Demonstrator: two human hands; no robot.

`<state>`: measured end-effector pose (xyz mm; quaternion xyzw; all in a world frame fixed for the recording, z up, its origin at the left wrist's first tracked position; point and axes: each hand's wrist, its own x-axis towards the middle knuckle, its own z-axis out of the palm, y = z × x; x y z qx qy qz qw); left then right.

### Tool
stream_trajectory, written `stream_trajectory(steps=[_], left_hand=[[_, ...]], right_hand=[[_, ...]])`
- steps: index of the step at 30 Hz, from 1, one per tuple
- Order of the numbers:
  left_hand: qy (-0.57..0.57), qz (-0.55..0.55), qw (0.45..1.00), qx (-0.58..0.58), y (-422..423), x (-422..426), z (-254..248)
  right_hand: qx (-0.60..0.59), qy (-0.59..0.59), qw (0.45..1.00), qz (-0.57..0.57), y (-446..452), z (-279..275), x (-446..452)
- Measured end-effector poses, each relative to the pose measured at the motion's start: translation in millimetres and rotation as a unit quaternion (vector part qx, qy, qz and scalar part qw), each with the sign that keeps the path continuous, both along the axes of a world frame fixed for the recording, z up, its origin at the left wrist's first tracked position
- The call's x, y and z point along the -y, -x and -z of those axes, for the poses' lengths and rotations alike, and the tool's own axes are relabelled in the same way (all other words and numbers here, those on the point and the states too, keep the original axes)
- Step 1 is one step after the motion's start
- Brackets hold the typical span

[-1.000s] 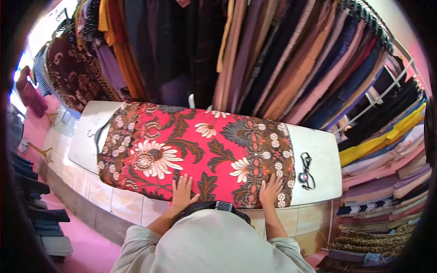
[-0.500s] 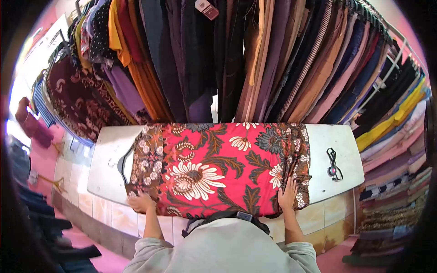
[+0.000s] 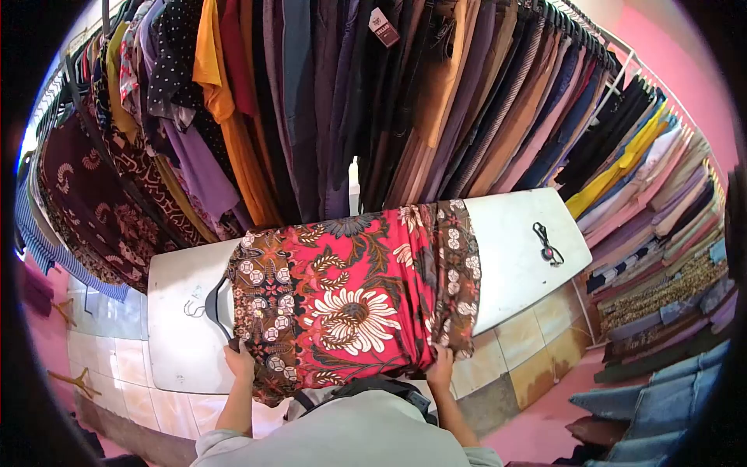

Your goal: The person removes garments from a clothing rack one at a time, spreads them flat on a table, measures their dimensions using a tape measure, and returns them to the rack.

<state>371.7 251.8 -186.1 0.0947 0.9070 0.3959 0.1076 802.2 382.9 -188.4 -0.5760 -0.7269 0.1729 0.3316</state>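
Observation:
A red batik cloth (image 3: 354,272) with large white flowers and brown patterned side bands lies across a white board. My left hand (image 3: 240,364) is closed at the cloth's near left corner, close to the lower end of a black clothes hanger (image 3: 212,305). Part of that hanger is under the cloth's left edge. At the near right edge, my right hand (image 3: 441,369) grips the cloth, its fingers curled round the fabric. Folds run lengthwise through the cloth beside the right brown band.
The white board (image 3: 521,233) carries a black corded item (image 3: 548,244) on its right. Behind it hangs a long row of trousers (image 3: 299,117) and other garments. Stacked folded clothes (image 3: 661,296) stand at the right, above the tiled floor (image 3: 513,350).
The cloth's right band has been drawn left, bunching the red part and baring more board. My right hand, earlier flat on the cloth, now grips its edge. The view has turned.

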Motion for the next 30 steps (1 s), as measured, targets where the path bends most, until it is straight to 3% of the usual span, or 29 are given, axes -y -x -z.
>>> stream_trajectory(steps=[1,4,6,7,9,11,12,15,17,25,27,29,30], left_hand=[[-0.031,0.013,0.999,-0.042,7,3,9],[-0.012,0.035,0.994,-0.103,28,10,9],[-0.041,0.063,0.987,-0.142,34,14,-4],[-0.042,0.064,0.987,-0.142,37,18,-12],[-0.056,0.105,0.983,-0.142,43,27,-28],[-0.070,0.123,0.977,-0.157,50,43,-38],[-0.076,0.144,0.974,-0.156,54,54,-46],[-0.090,0.186,0.962,-0.180,72,71,-52],[-0.120,0.246,0.943,-0.190,88,89,-60],[-0.144,0.427,0.873,-0.186,119,100,-113],[-0.140,0.474,0.855,-0.159,121,101,-129],[-0.138,0.512,0.846,-0.056,116,103,-157],[-0.143,0.543,0.823,-0.090,121,101,-143]], right_hand=[[-0.050,0.012,0.999,0.011,-6,9,19],[-0.022,0.001,0.999,0.037,-33,60,87],[-0.090,0.185,0.974,0.097,-43,84,124],[-0.090,0.184,0.974,0.098,-38,77,135],[0.044,0.323,0.942,0.076,-29,61,158],[-0.050,0.318,0.945,0.065,-41,140,191],[0.019,0.414,0.905,0.090,-27,103,202],[0.111,0.466,0.874,0.085,-17,128,235],[0.124,0.445,0.885,0.051,-5,134,276],[0.064,0.309,0.937,0.148,77,134,408],[0.060,0.252,0.949,0.181,91,131,418],[0.054,0.196,0.955,0.216,117,137,427],[0.050,0.171,0.956,0.232,131,140,435]])
